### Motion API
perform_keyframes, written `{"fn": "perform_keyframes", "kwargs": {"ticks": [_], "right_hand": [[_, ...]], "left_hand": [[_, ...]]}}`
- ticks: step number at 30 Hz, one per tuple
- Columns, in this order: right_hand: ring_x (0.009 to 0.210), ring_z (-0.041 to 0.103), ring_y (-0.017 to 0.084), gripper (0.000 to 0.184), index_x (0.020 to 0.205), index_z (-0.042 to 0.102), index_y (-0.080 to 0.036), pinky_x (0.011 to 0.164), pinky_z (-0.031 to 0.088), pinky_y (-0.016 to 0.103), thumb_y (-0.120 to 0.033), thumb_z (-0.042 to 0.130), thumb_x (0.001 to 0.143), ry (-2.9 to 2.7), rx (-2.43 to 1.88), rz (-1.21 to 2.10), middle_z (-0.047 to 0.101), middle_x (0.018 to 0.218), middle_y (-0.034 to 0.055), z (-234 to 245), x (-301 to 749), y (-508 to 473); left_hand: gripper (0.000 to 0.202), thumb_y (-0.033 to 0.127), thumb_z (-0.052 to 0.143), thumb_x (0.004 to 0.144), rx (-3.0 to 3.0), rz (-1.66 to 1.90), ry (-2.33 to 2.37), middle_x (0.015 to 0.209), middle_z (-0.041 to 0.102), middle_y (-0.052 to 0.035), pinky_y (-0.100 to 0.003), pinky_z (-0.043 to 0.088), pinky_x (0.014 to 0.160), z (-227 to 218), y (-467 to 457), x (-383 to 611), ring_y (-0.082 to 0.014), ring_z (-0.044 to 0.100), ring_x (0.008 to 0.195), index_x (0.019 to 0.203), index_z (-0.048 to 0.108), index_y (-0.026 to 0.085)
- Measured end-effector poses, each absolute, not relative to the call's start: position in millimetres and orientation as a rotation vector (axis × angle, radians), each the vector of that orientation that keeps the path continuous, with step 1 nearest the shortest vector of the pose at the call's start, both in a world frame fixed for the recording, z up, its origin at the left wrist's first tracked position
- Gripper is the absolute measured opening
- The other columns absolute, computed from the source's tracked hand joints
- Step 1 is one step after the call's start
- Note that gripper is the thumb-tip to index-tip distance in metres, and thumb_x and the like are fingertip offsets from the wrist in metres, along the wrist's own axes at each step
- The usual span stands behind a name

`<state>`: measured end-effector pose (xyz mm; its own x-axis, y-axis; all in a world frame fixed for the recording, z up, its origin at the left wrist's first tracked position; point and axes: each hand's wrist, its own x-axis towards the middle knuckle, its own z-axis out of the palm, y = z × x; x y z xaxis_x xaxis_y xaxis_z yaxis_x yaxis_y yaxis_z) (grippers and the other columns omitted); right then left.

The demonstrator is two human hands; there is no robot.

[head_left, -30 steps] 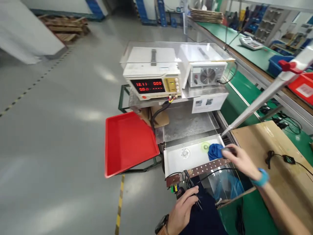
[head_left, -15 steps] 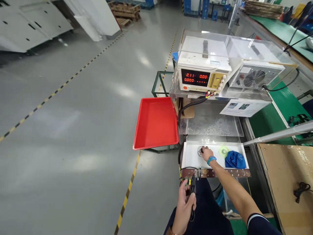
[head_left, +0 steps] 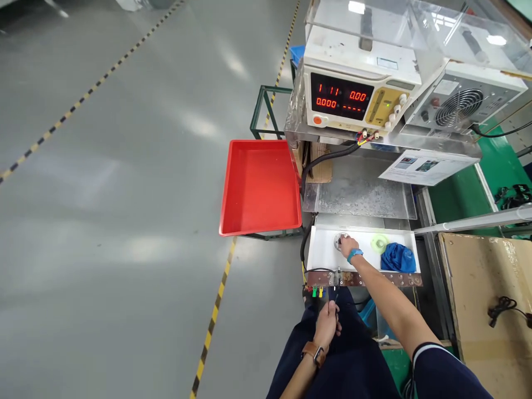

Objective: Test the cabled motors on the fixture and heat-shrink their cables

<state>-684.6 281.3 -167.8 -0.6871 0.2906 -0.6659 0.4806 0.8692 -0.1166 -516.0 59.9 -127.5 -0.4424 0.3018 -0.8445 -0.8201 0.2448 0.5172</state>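
Your right hand (head_left: 348,245) reaches into the white tray (head_left: 322,256), its fingertips down at the pale round disc (head_left: 337,240) in the tray's left part. Something small and dark shows at those fingertips, but you cover too much of it to tell whether you are pinching it or only touching the disc. Your left hand (head_left: 327,320) is low in front of your lap, fingers curled inward just below the brown strip (head_left: 386,279) along the tray's near edge; whether they grip anything can't be made out. Near that hand, the green clip (head_left: 315,292) and the yellow clip (head_left: 320,292) hang under the strip. To the right of the disc in the same tray lie the yellow-green ring (head_left: 379,244) and, just beside it, the crumpled blue cloth (head_left: 398,257). Above and beyond the tray stands the power supply (head_left: 361,66), its red display showing 0.00 at upper right and 0.000 at lower left. The red bin (head_left: 261,188) sits to the left, and the cardboard (head_left: 474,277) to the right bears 1 black cable (head_left: 501,306).
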Motion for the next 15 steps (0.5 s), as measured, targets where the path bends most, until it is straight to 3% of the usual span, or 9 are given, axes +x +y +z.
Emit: {"fn": "perform_keyframes", "kwargs": {"ticks": [4,15], "right_hand": [[0.121,0.066,0.029,0.046,0.144,0.052,-0.005,0.097,0.049,0.034,-0.021,0.052,0.101,2.351,0.601,-0.333,0.065,0.135,0.0255,-169,-688,275],[0.124,0.065,0.027,0.047,0.146,0.052,-0.006,0.1,0.049,0.032,-0.02,0.051,0.101,2.329,0.608,-0.352,0.064,0.138,0.0241,-175,-689,278]], "left_hand": [[0.073,0.096,0.044,0.074,-0.597,1.44,1.492,0.061,0.042,0.0101,-0.025,0.043,0.046,-147,69,-511,-0.0115,0.056,0.049,0.089,0.05,0.024],[0.077,0.096,0.052,0.068,-0.67,1.539,1.521,0.065,0.049,0.007,-0.025,0.04,0.051,-159,79,-509,-0.0106,0.054,0.053,0.086,0.055,0.021]]}}
